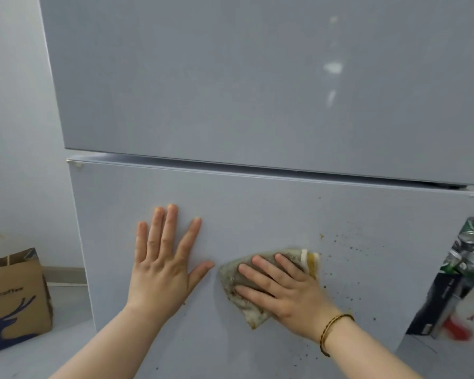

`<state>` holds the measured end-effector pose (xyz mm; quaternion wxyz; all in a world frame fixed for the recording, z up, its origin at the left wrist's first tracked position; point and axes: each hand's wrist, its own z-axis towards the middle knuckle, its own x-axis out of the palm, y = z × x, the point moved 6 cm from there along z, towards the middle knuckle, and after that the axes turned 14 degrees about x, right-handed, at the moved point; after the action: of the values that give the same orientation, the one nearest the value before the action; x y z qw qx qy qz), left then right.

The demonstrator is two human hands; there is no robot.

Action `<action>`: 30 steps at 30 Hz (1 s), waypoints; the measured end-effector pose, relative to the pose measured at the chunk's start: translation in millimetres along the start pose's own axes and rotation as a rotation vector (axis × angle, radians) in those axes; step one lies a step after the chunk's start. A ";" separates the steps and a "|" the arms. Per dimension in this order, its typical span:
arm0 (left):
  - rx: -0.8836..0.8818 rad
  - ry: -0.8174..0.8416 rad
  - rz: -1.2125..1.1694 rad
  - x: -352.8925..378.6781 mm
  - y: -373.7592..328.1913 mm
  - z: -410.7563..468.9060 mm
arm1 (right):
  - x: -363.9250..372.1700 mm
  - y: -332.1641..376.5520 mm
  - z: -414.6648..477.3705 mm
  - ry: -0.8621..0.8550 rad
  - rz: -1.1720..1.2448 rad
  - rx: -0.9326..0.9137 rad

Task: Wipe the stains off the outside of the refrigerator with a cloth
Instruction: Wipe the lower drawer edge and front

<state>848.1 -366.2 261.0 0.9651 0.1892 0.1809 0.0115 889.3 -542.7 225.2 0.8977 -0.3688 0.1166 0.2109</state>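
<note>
While L grip [163, 265] flat on fridge [257, 203], R grip [285, 291] presses cloth [230, 277]

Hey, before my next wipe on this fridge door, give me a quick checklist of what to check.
1. Cloth pinned flat to the lower door by the right hand: ok.
2. Left hand braced flat on the door, clear of the cloth: ok.
3. Area right of the cloth free of stains: not ok, dark specks and an orange spot are there.
4. Cloth clean enough: not ok, it looks soiled.
5. Pale marks on the upper door: cannot tell, stain or glare.
</note>
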 end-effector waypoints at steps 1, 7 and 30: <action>-0.007 -0.005 -0.002 -0.2 0.2 0.2 | -2.3 -8.9 5.2 0.000 0.001 -0.058; -0.013 0.004 -0.003 -1.7 -0.7 1.8 | -39.2 -97.9 48.6 -0.119 0.032 0.255; 0.053 0.050 -0.176 -13.5 -48.0 9.5 | -38.4 -100.6 33.0 -0.136 0.049 0.283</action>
<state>836.6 -415.3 256.1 0.9521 0.1978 0.2211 -0.0734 903.9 -594.8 324.1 0.9411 -0.2204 0.0934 0.2387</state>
